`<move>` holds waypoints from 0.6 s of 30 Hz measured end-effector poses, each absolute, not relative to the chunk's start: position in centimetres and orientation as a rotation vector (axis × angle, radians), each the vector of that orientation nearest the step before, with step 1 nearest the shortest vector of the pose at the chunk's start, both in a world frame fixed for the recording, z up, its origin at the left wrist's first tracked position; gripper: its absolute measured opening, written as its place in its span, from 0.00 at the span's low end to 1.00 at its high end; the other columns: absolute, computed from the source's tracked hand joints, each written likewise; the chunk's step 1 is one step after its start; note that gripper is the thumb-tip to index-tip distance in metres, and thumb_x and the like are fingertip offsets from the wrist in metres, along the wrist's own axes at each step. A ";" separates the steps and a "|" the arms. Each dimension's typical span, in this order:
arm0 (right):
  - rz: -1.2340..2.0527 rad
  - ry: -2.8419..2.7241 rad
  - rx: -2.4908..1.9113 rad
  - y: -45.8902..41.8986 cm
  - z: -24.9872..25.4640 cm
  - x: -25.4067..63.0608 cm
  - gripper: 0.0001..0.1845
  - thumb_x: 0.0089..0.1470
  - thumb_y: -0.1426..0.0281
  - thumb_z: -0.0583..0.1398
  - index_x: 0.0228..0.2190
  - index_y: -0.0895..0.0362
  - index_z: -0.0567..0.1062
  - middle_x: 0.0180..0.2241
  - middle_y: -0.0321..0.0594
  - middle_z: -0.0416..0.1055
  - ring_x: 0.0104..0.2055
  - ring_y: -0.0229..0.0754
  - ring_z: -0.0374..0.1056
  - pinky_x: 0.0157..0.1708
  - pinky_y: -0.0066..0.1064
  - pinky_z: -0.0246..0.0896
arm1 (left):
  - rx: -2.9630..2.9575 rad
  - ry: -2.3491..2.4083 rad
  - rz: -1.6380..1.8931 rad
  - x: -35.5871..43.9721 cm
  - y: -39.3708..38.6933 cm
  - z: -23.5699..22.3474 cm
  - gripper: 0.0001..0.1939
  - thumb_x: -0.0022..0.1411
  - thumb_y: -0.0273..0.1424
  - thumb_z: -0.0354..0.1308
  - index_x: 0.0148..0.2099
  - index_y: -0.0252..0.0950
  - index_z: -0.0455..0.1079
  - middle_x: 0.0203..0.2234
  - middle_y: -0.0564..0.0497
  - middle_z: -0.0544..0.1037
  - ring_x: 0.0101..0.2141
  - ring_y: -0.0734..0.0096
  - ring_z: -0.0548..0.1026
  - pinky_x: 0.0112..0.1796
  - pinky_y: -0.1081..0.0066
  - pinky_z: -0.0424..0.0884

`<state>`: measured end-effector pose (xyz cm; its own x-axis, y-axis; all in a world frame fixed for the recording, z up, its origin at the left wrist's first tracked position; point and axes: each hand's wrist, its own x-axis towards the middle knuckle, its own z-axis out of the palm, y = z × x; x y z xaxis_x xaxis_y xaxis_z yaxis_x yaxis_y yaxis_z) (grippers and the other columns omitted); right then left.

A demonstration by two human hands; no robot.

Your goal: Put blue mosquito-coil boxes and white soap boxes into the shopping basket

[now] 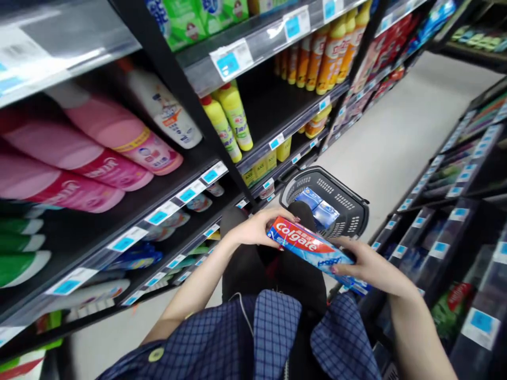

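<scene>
"Two hands on one carton, just below the centre of the frame! The left hand (257, 226) has the left end of the Colgate box (307, 244), its digits bent round the upper and lower edges, spread only as wide as the carton."

"And the other grip?"

"Firmly on as well! The right hand (358, 261) is closed about the box toward its right end, one fingertip against the blue front. The box slopes down to the right, white lettering on red facing us."

"What's around it?"

"Dark trousers (240, 277) underneath, a blue checked shirt (214, 338) filling the bottom of the frame. Just beyond the box, right of centre, here's a dark basket (335, 182) with perforated walls, and blue packs (327, 214) lying inside!"

"Take us left!"

"Big pink bottles (130, 145) at the left, a white bottle (166, 111) just beside them. Over the upright, toward top centre, yellow bottles (235, 116) stand together, and farther along that shelf comes a row of orange bottles (325, 55). Green packs (188, 24) sit one shelf higher, at the top edge."

"Now the right side!"

"Pale floor (412, 119) runs away to the upper right, and down the right edge it's another bank of shelves, lined with blue-and-white price tags (480, 322), much of the stock too blurred to call."
</scene>
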<state>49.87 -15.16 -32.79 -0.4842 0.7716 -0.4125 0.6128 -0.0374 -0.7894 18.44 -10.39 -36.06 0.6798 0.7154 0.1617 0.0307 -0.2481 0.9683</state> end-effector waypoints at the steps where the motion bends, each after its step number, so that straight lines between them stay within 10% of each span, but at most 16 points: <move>1: 1.564 -2.090 -1.439 -14.5 -32.4 50.1 0.37 0.47 0.54 0.67 0.55 0.58 0.72 0.53 0.50 0.72 0.52 0.56 0.70 0.54 0.45 0.66 | 1.721 0.622 0.757 17.9 -10.2 -35.7 0.32 0.44 0.31 0.74 0.53 0.38 0.70 0.50 0.43 0.76 0.52 0.55 0.75 0.55 0.57 0.69; 10: 1.451 -1.875 -1.206 -13.9 -33.0 52.2 0.35 0.39 0.62 0.73 0.51 0.51 0.73 0.56 0.50 0.66 0.59 0.56 0.65 0.54 0.40 0.68 | 1.382 0.878 0.986 14.6 -11.6 -37.2 0.34 0.38 0.32 0.77 0.48 0.34 0.70 0.48 0.41 0.78 0.50 0.55 0.76 0.50 0.60 0.72; 18: 1.514 -1.418 -1.368 -14.3 -35.1 51.3 0.33 0.43 0.53 0.69 0.48 0.52 0.71 0.44 0.46 0.75 0.41 0.52 0.73 0.36 0.36 0.71 | 1.200 1.030 0.993 15.4 -11.1 -36.2 0.35 0.37 0.41 0.77 0.46 0.34 0.68 0.39 0.49 0.77 0.38 0.63 0.78 0.36 0.69 0.75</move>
